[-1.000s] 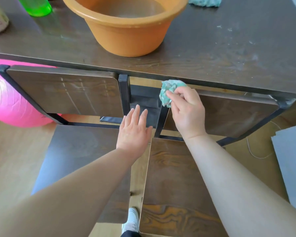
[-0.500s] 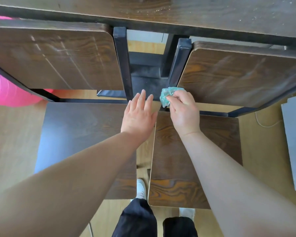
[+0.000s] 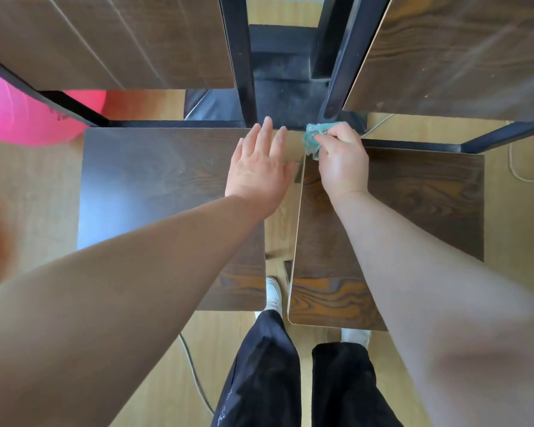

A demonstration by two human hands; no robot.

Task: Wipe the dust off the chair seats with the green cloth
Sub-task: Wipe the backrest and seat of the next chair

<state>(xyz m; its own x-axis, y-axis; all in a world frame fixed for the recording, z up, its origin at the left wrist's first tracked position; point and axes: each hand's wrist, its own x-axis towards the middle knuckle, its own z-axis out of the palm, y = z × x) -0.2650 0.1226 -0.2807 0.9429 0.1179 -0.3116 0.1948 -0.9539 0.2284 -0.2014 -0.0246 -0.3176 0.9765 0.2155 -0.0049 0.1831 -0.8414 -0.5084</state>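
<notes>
Two dark wood chair seats stand side by side below me: the left seat [image 3: 154, 186] and the right seat [image 3: 413, 204]. My right hand [image 3: 342, 161] grips a crumpled green cloth [image 3: 313, 138] at the back left corner of the right seat. My left hand [image 3: 259, 167] lies flat with straight fingers over the back right corner of the left seat. Both forearms cover the near parts of the seats.
The two chair backrests [image 3: 121, 41] [image 3: 460, 57] with black metal frames rise at the top. A pink ball [image 3: 19, 112] lies at the left on the wooden floor. A thin white cable [image 3: 515, 171] runs at the right. My dark-trousered legs [image 3: 265, 374] stand between the seats.
The view has tilted down, losing the table and basin. Both hands came down from backrest level to the rear corners of the seats; the cloth stays in my right hand.
</notes>
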